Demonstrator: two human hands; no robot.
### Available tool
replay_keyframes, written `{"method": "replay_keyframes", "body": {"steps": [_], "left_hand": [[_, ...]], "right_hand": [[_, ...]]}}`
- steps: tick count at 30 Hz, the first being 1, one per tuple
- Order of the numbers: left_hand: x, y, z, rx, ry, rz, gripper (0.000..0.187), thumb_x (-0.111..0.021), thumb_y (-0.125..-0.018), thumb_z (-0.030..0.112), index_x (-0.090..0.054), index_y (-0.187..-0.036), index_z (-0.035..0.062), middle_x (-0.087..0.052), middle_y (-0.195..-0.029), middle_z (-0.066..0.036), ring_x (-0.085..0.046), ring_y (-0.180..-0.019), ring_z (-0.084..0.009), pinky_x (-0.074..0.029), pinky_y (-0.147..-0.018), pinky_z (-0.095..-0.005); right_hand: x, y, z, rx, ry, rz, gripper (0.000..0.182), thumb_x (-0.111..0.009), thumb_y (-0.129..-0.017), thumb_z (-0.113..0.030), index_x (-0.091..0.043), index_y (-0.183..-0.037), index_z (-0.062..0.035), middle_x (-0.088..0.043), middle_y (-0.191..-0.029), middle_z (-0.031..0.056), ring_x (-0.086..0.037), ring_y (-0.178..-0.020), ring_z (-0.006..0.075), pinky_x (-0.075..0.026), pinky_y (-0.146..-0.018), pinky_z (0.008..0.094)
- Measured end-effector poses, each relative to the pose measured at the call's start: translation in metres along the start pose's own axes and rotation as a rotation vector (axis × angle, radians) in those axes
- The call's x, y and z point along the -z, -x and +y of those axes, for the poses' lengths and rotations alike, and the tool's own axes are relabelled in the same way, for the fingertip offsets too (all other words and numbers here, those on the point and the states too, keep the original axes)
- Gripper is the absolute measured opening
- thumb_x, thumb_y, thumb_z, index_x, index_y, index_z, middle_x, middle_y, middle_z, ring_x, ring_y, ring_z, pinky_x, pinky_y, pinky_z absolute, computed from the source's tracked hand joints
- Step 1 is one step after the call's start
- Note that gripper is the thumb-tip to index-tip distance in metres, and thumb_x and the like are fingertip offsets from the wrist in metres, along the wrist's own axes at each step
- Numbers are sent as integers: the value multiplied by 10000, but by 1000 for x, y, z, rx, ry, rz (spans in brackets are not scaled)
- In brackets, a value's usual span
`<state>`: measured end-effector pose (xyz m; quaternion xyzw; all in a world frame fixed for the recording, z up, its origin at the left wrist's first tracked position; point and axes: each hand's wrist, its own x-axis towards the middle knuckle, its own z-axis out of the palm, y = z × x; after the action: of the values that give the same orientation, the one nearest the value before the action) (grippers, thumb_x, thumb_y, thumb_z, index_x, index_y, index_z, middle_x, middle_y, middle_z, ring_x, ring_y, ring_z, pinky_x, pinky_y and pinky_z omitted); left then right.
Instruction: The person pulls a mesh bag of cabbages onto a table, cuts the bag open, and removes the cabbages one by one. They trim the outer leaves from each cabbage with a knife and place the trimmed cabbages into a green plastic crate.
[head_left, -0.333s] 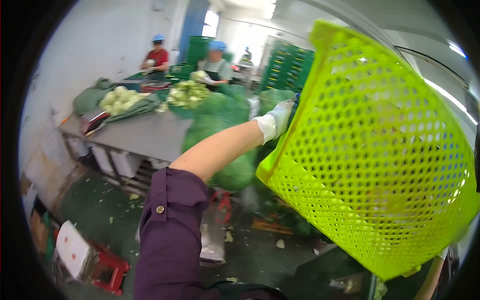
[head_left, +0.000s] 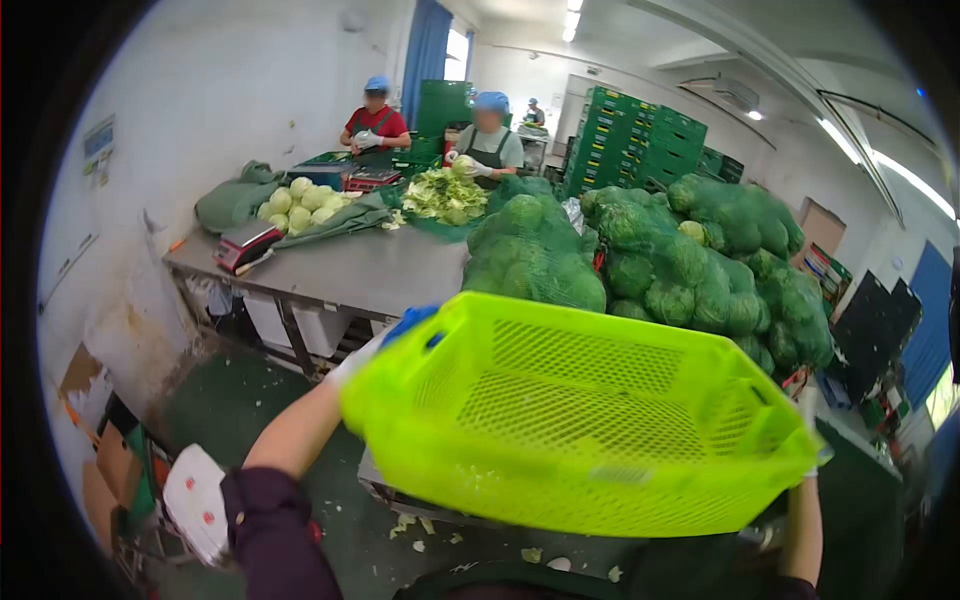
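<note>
A bright yellow-green perforated plastic crate [head_left: 600,490] hangs in front of me, open side up and slightly tilted, with nothing visible inside. My left hand [head_left: 385,342], in a white and blue glove, grips its left end, with fingers at the handle slot. At the opposite end my right hand [head_left: 812,425] holds the rim; the crate partly hides it, and its white glove is blurred. Just beyond the crate lie green mesh sacks full of cabbages [head_left: 535,255], with more bagged cabbages [head_left: 690,265] heaped to the right.
A metal table [head_left: 370,265] at left carries pale trimmed cabbages [head_left: 305,205], a red scale [head_left: 245,245] and leaf trimmings [head_left: 445,195]. Two co-workers in blue caps stand behind it. Green crates [head_left: 630,140] are stacked at the back. A stool [head_left: 195,505] stands lower left; leaf scraps litter the floor.
The crate has swung down from a steeply tipped position at upper right to nearly level in front of me. My left hand has moved left and down with it. The view has turned right.
</note>
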<state>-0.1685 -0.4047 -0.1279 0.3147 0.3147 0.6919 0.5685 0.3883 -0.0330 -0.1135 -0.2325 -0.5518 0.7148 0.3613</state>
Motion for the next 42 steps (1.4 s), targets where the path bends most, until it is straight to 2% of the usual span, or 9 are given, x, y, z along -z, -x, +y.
{"method": "replay_keyframes", "body": {"steps": [4,9,14,19,26,30,35,38,42], "left_hand": [[73,82,-37,293,-138,296,399,-572,-935,235,-478,-1296,93,-555,-829,29,-510,-683,-59,-443,-585,-223],[203,112,-89,241,-172,487,436,-601,-879,93,-494,-1301,65,-618,-949,-32,-563,-687,-111,-468,-592,-237],[262,106,-86,317,-182,506,405,-545,-851,27,-537,-1256,30,-622,-949,-75,-570,-662,-151,-478,-579,-269],[335,65,-98,460,-243,667,410,-530,-788,-33,-598,-1190,15,-587,-691,-74,-515,-490,-168,-433,-456,-277],[386,-1,-106,430,-504,948,340,-540,-816,-13,-704,-1086,113,-654,-763,-15,-515,-543,-92,-414,-489,-226],[446,-13,-139,500,-769,830,374,-556,-834,23,-688,-1131,207,-669,-932,-16,-598,-700,-101,-498,-647,-245],[452,-13,-132,397,-851,623,455,-552,-820,21,-653,-1171,292,-616,-1178,-90,-624,-851,-154,-516,-715,-268],[458,-12,-135,500,-935,627,466,-535,-829,34,-630,-1181,324,-557,-1221,-157,-649,-835,-203,-537,-751,-298],[460,-22,-111,624,-1350,290,423,-550,-842,249,-556,-1260,314,-538,-1217,-190,-644,-946,-278,-507,-859,-395]], "right_hand": [[-100,-3,92,-158,370,113,173,-608,-893,-215,-540,-934,-61,-567,-775,10,-591,-671,133,-503,-622,284],[-116,-44,219,-376,432,143,147,-618,-823,-57,-497,-902,-28,-568,-680,72,-565,-472,177,-470,-426,320],[-124,-31,320,-328,650,225,244,-564,-802,-50,-463,-1022,-24,-542,-728,79,-548,-491,183,-470,-432,328],[-147,-33,403,-286,623,392,137,-596,-760,-65,-516,-866,-33,-551,-700,70,-524,-546,183,-433,-480,350],[-146,-99,523,-385,752,467,167,-602,-808,-28,-539,-962,-19,-540,-688,47,-510,-538,135,-399,-450,302],[-155,-140,547,-172,1218,674,244,-609,-835,-169,-565,-1007,-1,-643,-771,221,-624,-688,396,-465,-602,450],[-153,-172,540,-342,1231,592,320,-619,-832,-172,-553,-1082,16,-643,-799,233,-627,-731,402,-479,-642,448],[-122,-176,558,-250,1029,575,328,-630,-819,-144,-553,-1086,31,-617,-1044,231,-622,-905,337,-496,-716,385],[-149,-190,503,-305,1793,315,308,-614,-820,-183,-603,-1080,-18,-639,-904,209,-631,-802,377,-514,-709,438]]}}
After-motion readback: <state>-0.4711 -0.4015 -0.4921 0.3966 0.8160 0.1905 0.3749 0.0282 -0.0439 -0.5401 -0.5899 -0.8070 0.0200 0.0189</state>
